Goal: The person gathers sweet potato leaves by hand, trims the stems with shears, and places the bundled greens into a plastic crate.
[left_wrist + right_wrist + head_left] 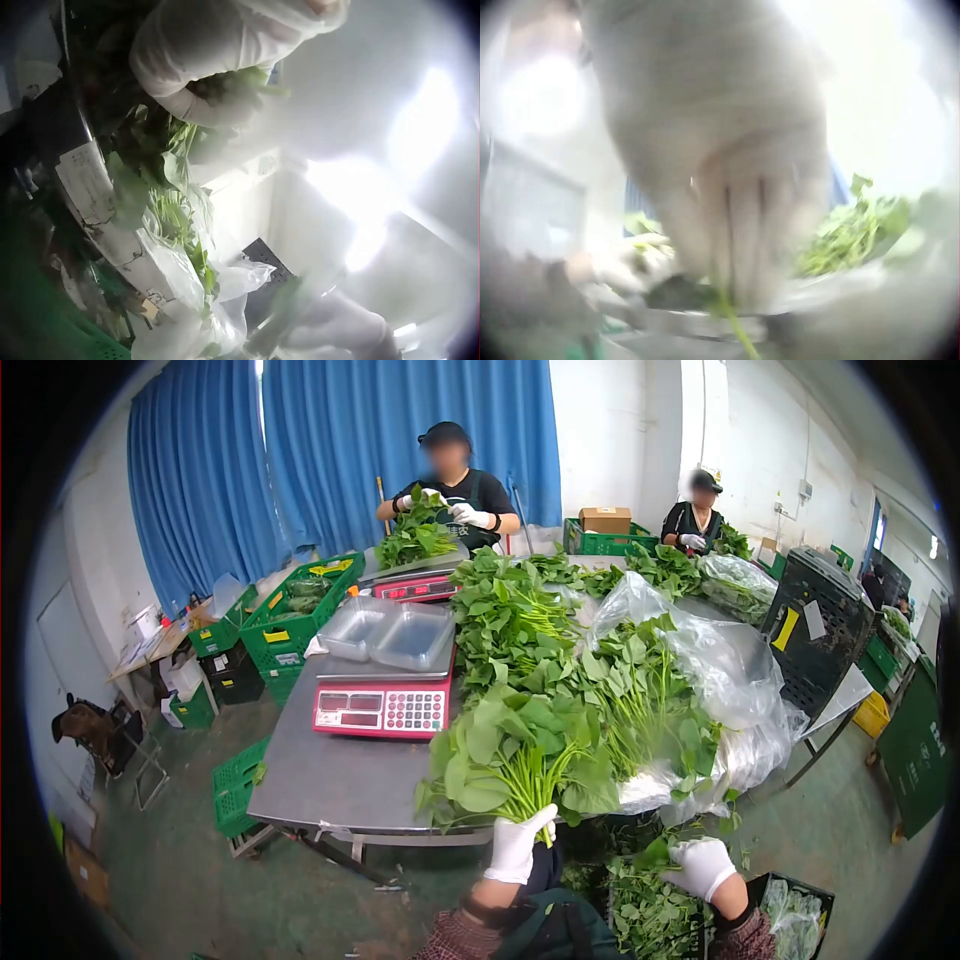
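Observation:
A bunch of long-stemmed leafy greens is gripped by its stem ends in my white-gloved left hand, at the table's near edge. In the left wrist view the fingers of this left hand curl round the stems. My gloved right hand pinches a leafy sprig, low at the right, over a crate of loose greens. The right wrist view shows a thin green stem at the fingertips. Ahead of both hands a large pile of greens covers the tabletop, partly on clear plastic sheeting.
Left of the pile stands a red scale with clear plastic trays on it. Across the table a person handles greens near a second scale. Green crates stand at the left; a black crate stands upright at the right.

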`<control>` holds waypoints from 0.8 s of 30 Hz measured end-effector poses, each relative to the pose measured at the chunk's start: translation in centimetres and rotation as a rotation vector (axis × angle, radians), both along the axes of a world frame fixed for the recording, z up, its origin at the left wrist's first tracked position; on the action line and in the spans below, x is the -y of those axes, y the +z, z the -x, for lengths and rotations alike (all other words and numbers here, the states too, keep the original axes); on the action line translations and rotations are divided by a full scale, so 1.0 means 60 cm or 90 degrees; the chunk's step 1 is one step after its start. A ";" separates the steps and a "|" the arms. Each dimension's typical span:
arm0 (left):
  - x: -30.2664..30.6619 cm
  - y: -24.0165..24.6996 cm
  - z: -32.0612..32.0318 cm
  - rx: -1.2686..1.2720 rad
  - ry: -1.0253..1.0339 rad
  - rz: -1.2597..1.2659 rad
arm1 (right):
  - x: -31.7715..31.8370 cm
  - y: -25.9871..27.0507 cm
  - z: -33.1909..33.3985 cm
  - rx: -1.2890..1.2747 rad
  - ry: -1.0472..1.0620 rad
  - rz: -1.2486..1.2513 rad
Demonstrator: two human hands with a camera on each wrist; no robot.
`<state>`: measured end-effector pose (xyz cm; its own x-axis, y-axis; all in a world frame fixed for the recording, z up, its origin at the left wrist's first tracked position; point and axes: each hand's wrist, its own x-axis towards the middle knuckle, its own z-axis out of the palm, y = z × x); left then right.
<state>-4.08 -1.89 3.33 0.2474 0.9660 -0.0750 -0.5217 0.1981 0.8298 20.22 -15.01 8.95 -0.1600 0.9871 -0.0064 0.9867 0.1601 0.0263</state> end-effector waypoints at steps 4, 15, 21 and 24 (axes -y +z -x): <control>0.017 0.005 -0.031 -0.010 -0.002 -0.015 | -0.038 0.018 0.047 -0.246 0.126 -0.225; 0.022 -0.032 -0.018 -0.276 0.148 -0.254 | -0.192 0.007 0.182 -0.315 0.251 -0.292; 0.015 -0.016 -0.021 -0.269 0.102 -0.261 | -0.176 -0.005 0.148 -0.208 0.365 -0.316; 0.019 -0.017 -0.022 -0.268 0.115 -0.254 | -0.167 0.001 0.143 -0.160 0.396 -0.303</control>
<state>-2.74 -3.04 2.30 0.1052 0.9637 0.2452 -0.1294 -0.2312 0.9643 11.63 -5.00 9.03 -0.6197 0.6054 0.4994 0.7068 0.7071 0.0199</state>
